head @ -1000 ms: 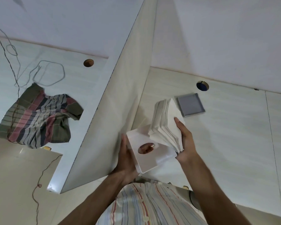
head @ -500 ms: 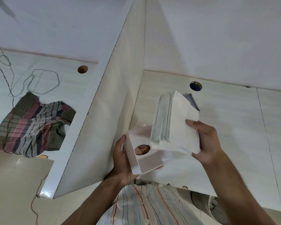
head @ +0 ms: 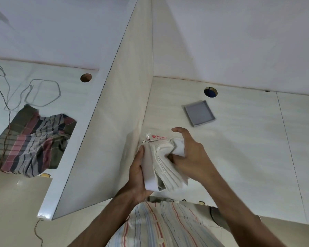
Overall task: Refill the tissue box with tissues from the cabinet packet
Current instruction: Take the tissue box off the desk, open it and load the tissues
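Observation:
My left hand [head: 136, 172] grips a white tissue box [head: 149, 168] from its left side, held on edge over the white desk [head: 248, 148]. A thick stack of white tissues [head: 169, 168] sits partly inside the box's open side, fanning out at the bottom right. My right hand [head: 189, 152] presses on the stack from the right, fingers curled over it. A clear plastic packet with red print [head: 156, 137] lies on the desk just behind the box. The box's round opening is hidden.
A grey square lid or tray [head: 199, 113] lies on the desk beyond my right hand, near a round cable hole [head: 210, 92]. A white divider panel [head: 118, 122] stands left of the box. A striped cloth [head: 32, 141] and cables [head: 41, 93] lie on the neighbouring desk.
My right hand brought the tissue stack down from above the box and pushed it into the open side. The box turned, so its round hole no longer shows. The grey tray is uncovered again.

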